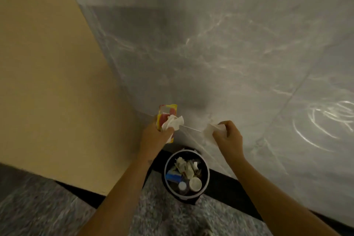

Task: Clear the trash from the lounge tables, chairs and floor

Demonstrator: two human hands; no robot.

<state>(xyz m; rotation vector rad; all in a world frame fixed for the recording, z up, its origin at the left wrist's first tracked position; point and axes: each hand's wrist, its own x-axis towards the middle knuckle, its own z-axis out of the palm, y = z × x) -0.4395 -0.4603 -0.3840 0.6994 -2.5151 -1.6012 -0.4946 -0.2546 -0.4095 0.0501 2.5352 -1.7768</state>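
I am at the drop-off step, with collected rubbish in both hands and the bin under them. My left grip (pixel 155 136) is closed round a crinkled yellow-and-red plastic wrapper (pixel 165 110), and a crumpled white paper tissue (pixel 173 123) is bunched against it at the fingertips. My right grip (pixel 228 138) pinches a flat white paper napkin (pixel 209 130) that sticks out to the left of its knuckles, towards the other grip. Neither piece touches the other.

The round black waste bin with a pale rim (pixel 166 165) stands on the floor below and between the two grips, a little nearer to me than either. It already holds crumpled paper, a blue carton (pixel 173 176) and a white paper cup (pixel 195 184).

As I judge it, both grips sit beyond the bin's mouth, over the wall side. The next move calls for drawing each back over the opening and then loosening the fingers. The tissue is light and may drift, so I would release it low.
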